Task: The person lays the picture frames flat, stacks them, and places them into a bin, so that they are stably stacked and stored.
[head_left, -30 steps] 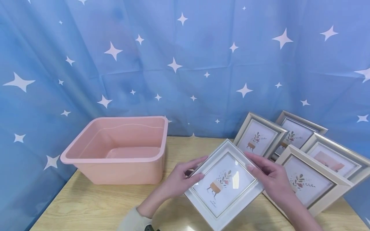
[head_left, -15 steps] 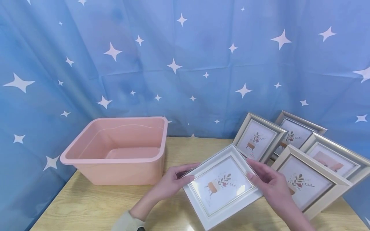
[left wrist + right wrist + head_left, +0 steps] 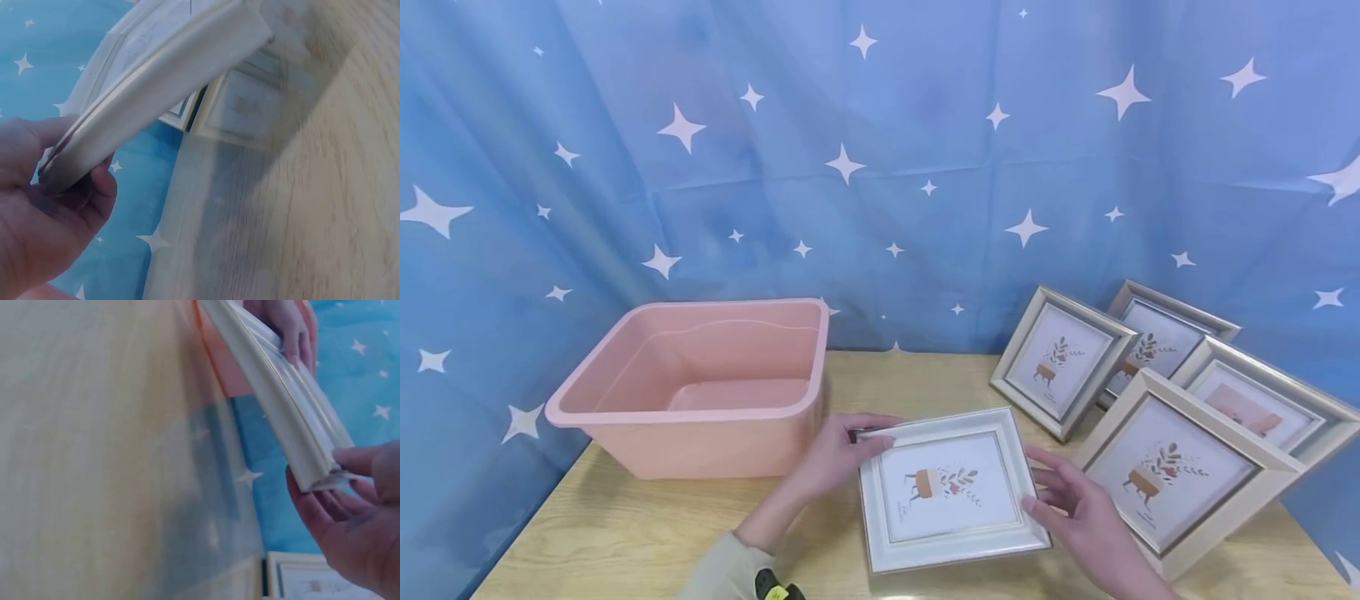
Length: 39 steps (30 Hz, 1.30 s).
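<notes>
Left grip (image 3: 838, 457), low near the centre of the head view, was pinching the upper-left corner area of a white rectangular picture frame with thin silvery edging (image 3: 951, 490), thumb on its face. I had the right grip (image 3: 1078, 510), a little right of centre, grasping its right edge, thumb in front and fingers behind. Between them the frame sat at lower centre, its face and its potted-plant print toward the head camera; my right wrist view showed it tilted and held up above the light wood-grain worktop (image 3: 617, 533).

At the right of the head view I counted four pale metallic picture frames, leaning back: one with a plant print (image 3: 1058, 362), one partly hidden behind it (image 3: 1156, 333), one with a pinkish print (image 3: 1262, 404), and a large-looking one in front (image 3: 1180, 479), overlapping the pinkish one. On the left stood a pink plastic tub (image 3: 700, 450), well apart from them. Blue cloth with white stars (image 3: 910, 217) filled the upper part, and a pale sleeve (image 3: 722, 571) showed at the bottom edge.
</notes>
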{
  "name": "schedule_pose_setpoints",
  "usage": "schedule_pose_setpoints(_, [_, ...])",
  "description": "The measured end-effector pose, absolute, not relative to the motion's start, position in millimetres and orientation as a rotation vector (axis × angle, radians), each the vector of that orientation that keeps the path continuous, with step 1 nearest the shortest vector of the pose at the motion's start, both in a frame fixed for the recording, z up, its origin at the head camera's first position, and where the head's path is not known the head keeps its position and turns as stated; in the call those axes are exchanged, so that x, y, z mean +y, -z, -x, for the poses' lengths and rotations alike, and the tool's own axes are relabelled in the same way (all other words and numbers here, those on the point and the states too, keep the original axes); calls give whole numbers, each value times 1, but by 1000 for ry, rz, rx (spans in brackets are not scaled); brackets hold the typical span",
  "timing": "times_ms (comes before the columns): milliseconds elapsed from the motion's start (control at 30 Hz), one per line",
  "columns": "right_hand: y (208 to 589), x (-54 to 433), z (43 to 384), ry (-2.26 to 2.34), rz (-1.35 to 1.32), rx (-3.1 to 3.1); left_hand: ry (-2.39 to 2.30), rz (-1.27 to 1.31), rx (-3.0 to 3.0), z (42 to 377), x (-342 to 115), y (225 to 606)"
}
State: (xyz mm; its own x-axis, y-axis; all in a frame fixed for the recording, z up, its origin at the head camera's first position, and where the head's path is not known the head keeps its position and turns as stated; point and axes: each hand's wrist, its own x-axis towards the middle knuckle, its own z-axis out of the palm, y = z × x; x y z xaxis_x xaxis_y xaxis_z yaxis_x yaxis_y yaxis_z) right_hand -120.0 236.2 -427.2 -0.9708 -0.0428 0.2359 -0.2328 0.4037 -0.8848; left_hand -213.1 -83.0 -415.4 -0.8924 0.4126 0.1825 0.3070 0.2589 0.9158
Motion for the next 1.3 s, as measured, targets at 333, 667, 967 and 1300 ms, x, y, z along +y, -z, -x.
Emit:
schedule_pose_setpoints(333, [450,242,113,-1677,-476,-2444,-1604,-670,2469,220,-81,422])
schedule_pose_setpoints(667, [462,254,111,-1666,-571,-2560,-1564,-716,2478,225,-76,432])
schedule_pose_setpoints(967, [469,258,107,-1728,-458,-2704,-1536,-745,2493,224,-69,441])
schedule_pose_setpoints(1300, [461,252,105,-1685,-219,-2808,-1510,-719,2498,228,-65,444])
